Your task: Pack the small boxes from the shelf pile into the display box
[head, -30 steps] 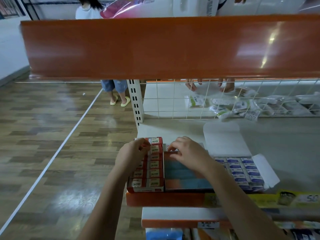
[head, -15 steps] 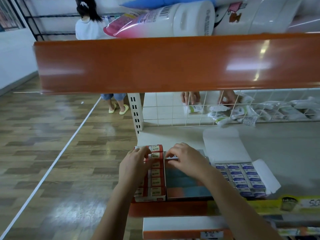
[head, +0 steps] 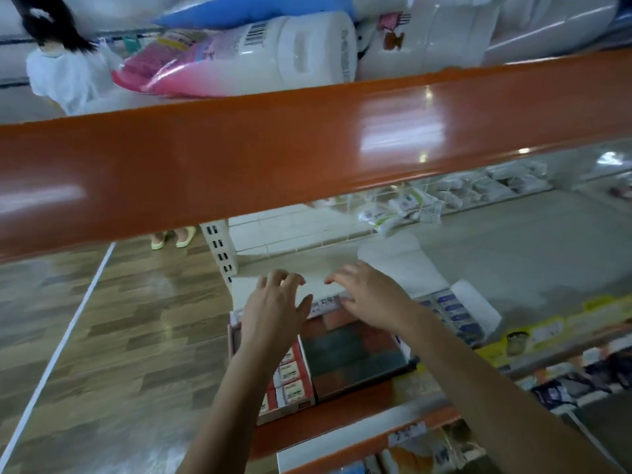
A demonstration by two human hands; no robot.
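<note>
White lid flap [head: 307, 285] lies under your left hand [head: 273, 313] and right hand [head: 369, 299], fingers spread, above the display box [head: 355, 357].

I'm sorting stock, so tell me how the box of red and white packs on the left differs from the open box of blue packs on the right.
The red-and-white box sits at the shelf's left end under the left hand; the blue-pack box lies right of the right hand, untouched. Its white lid flap stands open. Both hold small packs in rows.
</note>
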